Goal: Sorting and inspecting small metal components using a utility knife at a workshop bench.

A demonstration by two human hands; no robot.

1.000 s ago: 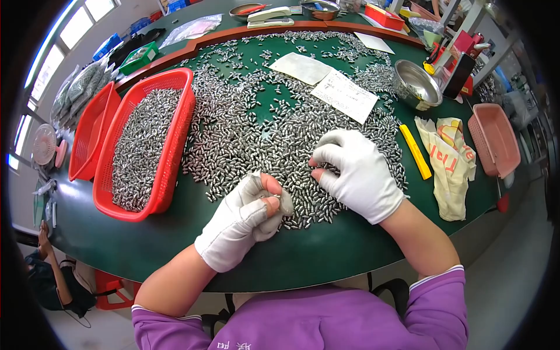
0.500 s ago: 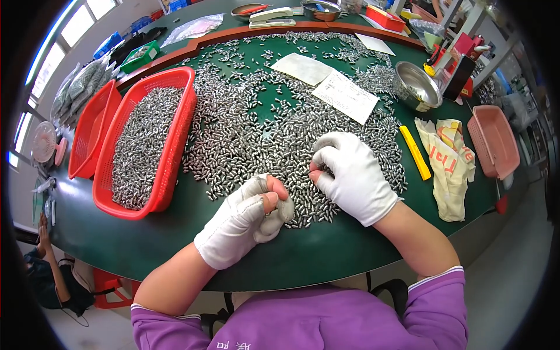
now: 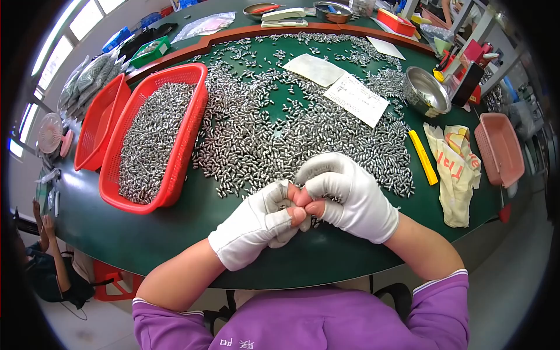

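Observation:
White gloves with bare fingertips cover both my hands. My left hand point(image 3: 254, 224) and my right hand point(image 3: 353, 201) meet at the near edge of a wide heap of small silvery, bullet-shaped metal pieces point(image 3: 251, 140). Thumbs and fingertips press together, and curled fingers hide whatever lies between them. Both hands are closed. Left of the heap stands a red plastic basket point(image 3: 185, 149), filled with the same kind of pieces. Two paper sheets lie on the heap, one of them a written slip point(image 3: 357, 100).
Right of the heap lie a yellow box cutter point(image 3: 423, 158) and a cream cloth point(image 3: 455, 186), with a metal bowl point(image 3: 427, 90) behind. A pink basket point(image 3: 500, 149) stands farther right. Another red basket point(image 3: 104, 122) sits far left. A wooden ledge point(image 3: 326, 27) borders the green table's back.
My two hands were apart and have come together, the right moving nearer to me and the left slightly rightward. The whole view has shifted a little.

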